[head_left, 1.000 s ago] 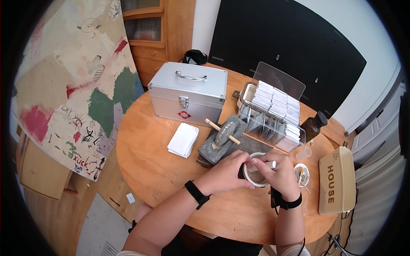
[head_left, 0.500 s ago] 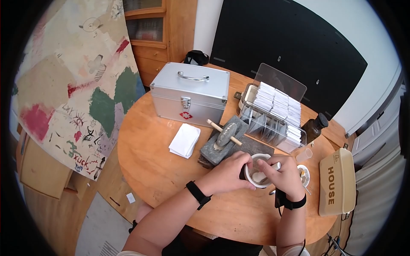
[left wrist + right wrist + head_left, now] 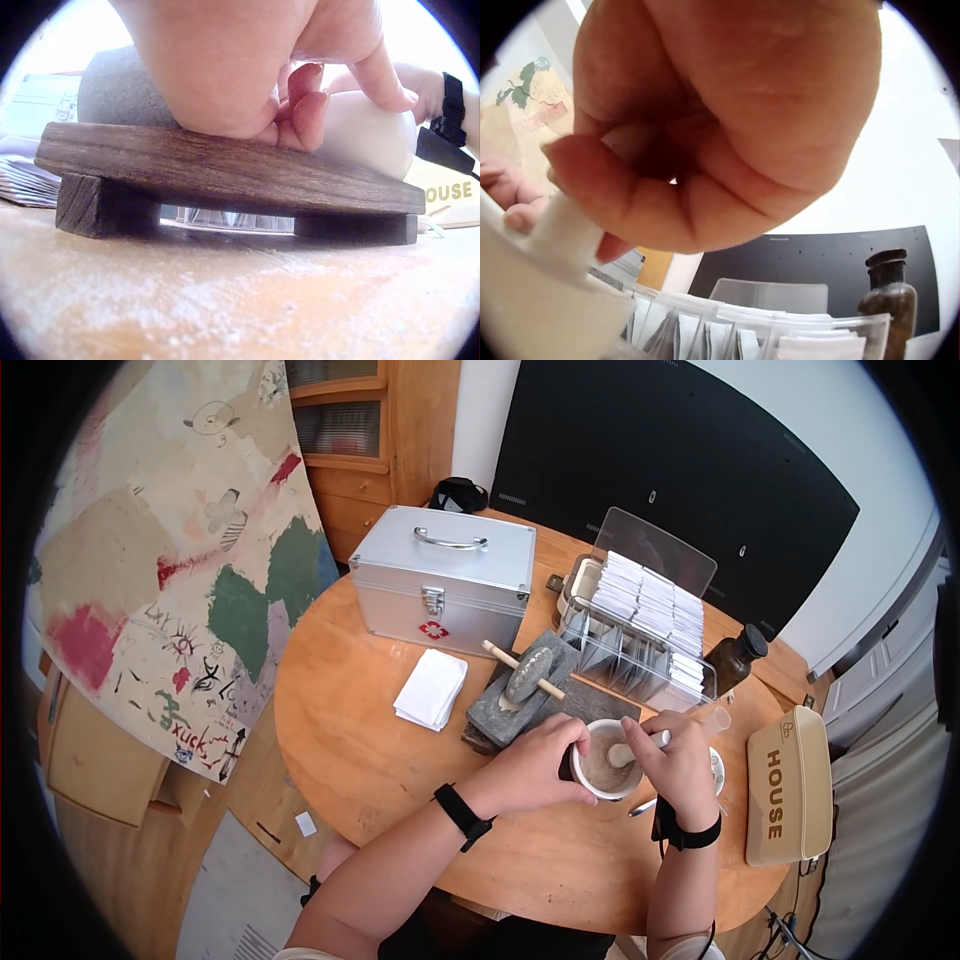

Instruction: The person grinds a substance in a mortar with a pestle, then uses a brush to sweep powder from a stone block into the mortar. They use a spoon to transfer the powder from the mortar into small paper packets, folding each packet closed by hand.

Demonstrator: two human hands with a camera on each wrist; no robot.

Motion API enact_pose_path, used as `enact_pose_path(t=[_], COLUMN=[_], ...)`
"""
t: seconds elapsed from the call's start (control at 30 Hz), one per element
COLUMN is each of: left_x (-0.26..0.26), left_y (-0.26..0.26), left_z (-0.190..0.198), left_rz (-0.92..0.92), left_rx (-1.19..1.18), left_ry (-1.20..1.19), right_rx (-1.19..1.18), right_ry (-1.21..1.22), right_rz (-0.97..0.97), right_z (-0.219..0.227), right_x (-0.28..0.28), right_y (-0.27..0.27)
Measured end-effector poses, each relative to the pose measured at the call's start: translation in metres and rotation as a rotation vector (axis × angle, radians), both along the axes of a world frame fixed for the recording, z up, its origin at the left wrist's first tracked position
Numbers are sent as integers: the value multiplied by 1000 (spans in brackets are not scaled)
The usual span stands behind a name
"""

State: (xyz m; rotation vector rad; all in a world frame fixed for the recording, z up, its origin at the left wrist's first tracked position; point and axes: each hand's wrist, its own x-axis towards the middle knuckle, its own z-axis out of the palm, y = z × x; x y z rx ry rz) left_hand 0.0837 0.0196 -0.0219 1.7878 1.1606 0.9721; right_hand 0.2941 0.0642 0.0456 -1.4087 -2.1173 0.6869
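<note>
A white mortar (image 3: 607,797) holds greyish-brown powder (image 3: 600,768). My left hand (image 3: 535,765) grips its left side, the thumb lying along the near rim. From the left wrist view, the mortar (image 3: 371,135) rests on a dark wooden board (image 3: 232,171) raised on feet, with curled fingers against its wall. My right hand (image 3: 682,768) holds a white pestle (image 3: 622,754) by its handle, its head down in the powder at the right side of the bowl. Seen from the right wrist, thumb and fingers wrap round the pestle (image 3: 566,232).
Left of the mortar stands a grey stone grinder (image 3: 528,678) with a wooden-handled wheel. Behind are a silver case (image 3: 440,575), a clear organizer (image 3: 640,625) and a brown bottle (image 3: 735,660). White papers (image 3: 430,688) lie left; a HOUSE box (image 3: 790,785) stands right.
My right hand has shifted to the right, and the pestle has moved within the bowl, uncovering more powder. A metal handle now shows beside the mortar. The left hand keeps its grip.
</note>
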Motion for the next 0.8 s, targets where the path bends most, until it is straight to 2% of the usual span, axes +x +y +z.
enact_pose_path(t=[0.07,0.1,0.17,0.2,0.27,0.3,0.37,0.4,0.5,0.53,0.57,0.6,0.63,0.7,0.73,0.8], left_x=[0,1,1,1,1,0,0,0,2,2,2,2,1,0,0,0], left_y=[0,0,1,1,1,0,0,0,1,1,1,1,1,1,1,1], left_z=[-1,-2,-4,-4,-3,-1,1,1,-5,-6,-5,-3,-1,-1,-1,0], left_rz=[3,9,15,15,19,10,-2,-1,18,35,34,21,9,4,-2,-1], left_rx=[-6,13,32,36,41,17,-6,-4,42,86,85,47,8,9,9,6], left_ry=[5,3,0,-2,-6,-1,4,5,9,10,10,2,-6,-1,6,4], right_rx=[232,232,175,175,-21,-21,122,122,273,273,154,35,35,-113,-113,133], right_ry=[107,107,160,160,90,89,-12,-12,161,162,146,130,130,1,1,69], right_rz=[57,56,251,251,204,205,-18,-19,207,206,242,279,279,45,45,-14], right_z=[-8,-7,-4,-3,-1,-1,0,-3,-10,-6,-1,1,2,3,3,1], right_x=[-5,-9,-16,-12,-3,-3,-4,-5,-14,-13,-11,-9,-5,4,2,-6], right_y=[2,0,-4,-4,-2,-2,-3,-2,-1,-2,-4,-4,-3,-1,-1,-1])
